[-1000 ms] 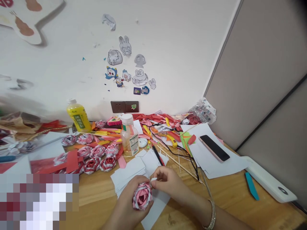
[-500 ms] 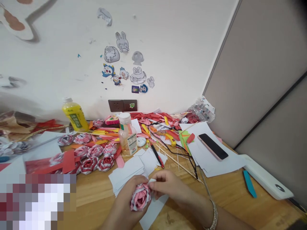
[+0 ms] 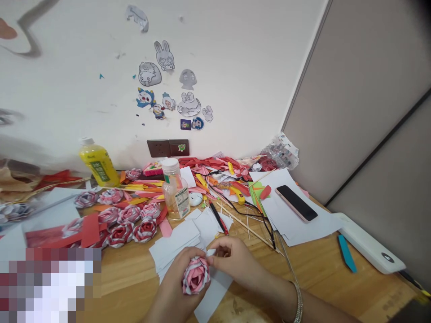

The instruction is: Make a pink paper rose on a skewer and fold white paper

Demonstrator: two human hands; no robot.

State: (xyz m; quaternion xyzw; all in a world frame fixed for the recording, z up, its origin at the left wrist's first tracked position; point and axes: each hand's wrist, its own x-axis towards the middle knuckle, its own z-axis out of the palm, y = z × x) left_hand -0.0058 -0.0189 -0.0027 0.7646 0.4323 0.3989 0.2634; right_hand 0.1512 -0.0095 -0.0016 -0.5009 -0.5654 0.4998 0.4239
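A pink and white paper rose rests in my left hand, which is closed around its side and underneath. My right hand pinches a small white paper strip at the rose's upper right edge. Where that strip joins the flower is hidden by the fingers. Under and behind both hands lie white paper sheets on the wooden table. Several finished paper roses, pink, red and white, sit in rows to the left.
A clear bottle and a yellow drink bottle stand behind. A red and black pen, wooden sticks, coloured paper strips, a phone, a teal cutter and a white device lie around.
The whole view has shifted slightly, so things sit a little further left. My right fingers have moved slightly at the white strip; both hands keep their hold.
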